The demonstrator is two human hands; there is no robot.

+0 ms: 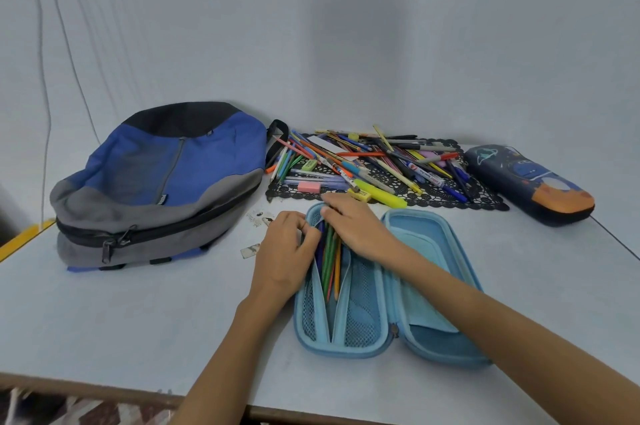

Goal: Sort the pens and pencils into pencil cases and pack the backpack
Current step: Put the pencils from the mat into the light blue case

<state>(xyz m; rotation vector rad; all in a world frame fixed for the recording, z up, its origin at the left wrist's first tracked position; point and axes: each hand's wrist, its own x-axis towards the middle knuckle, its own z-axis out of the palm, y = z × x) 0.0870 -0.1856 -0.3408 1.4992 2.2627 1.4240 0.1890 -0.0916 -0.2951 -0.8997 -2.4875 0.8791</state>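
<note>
A light blue pencil case (433, 289) lies open flat on the table in front of me. Several pencils (330, 261), green, orange and blue, lie in its left half under a mesh divider. My left hand (287, 248) grips the case's left edge and divider near the top. My right hand (360, 227) reaches across and holds the upper ends of the pencils with curled fingers. Behind the case, a heap of pens and pencils (374, 161) lies on a black lace mat (478, 197). A blue and grey backpack (162, 189) lies zipped at the left.
A dark blue pencil case (530, 182) with a space print lies closed at the right. A pink eraser (308, 186) and yellow highlighter (381, 194) sit at the mat's front. Small paper scraps (259, 218) lie left of my hand. The table's front edge (104, 390) is near me.
</note>
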